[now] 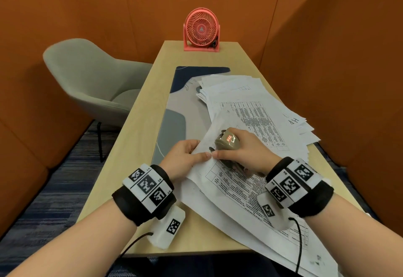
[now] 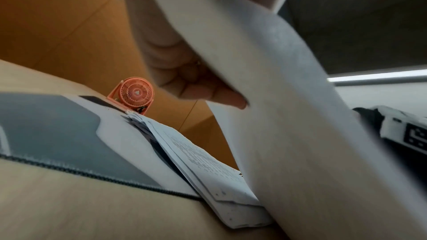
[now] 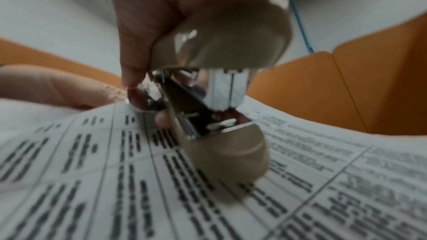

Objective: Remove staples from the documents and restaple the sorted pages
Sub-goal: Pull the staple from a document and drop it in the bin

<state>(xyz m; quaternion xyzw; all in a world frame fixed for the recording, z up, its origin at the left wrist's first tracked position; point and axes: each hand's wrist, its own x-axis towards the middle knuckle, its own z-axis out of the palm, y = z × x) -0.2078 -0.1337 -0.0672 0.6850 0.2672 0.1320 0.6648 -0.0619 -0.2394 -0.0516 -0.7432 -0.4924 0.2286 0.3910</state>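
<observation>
Stapler [image 1: 226,146]: small, beige, metal jaws; in the right hand [image 1: 244,152], fingers curled round its body, nose set at the corner of the front document [image 1: 235,181]. Rigid, light by the look of it; glossy shell may slip, so best held round the middle with thumb on top. In the right wrist view the jaws stand apart above the printed page [image 3: 115,171].

Front document: several printed sheets, tables on top, lying on the tabletop [image 1: 139,111] near the front edge and overhanging it. Thin, floppy, apt to slide and fan. Left hand [image 1: 185,157] pinches the lifted corner, thumb above, fingers [image 2: 191,79] curled beneath. Hold close to the corner, sheets squared, or the staple will likely miss some.

Further papers [image 1: 246,98]: loose pile, fanned, behind the front document, partly on a desk mat [image 1: 174,122].

Other: pink fan [image 1: 201,30] at the far end of the tabletop; grey chair [image 1: 91,76] to the left.
</observation>
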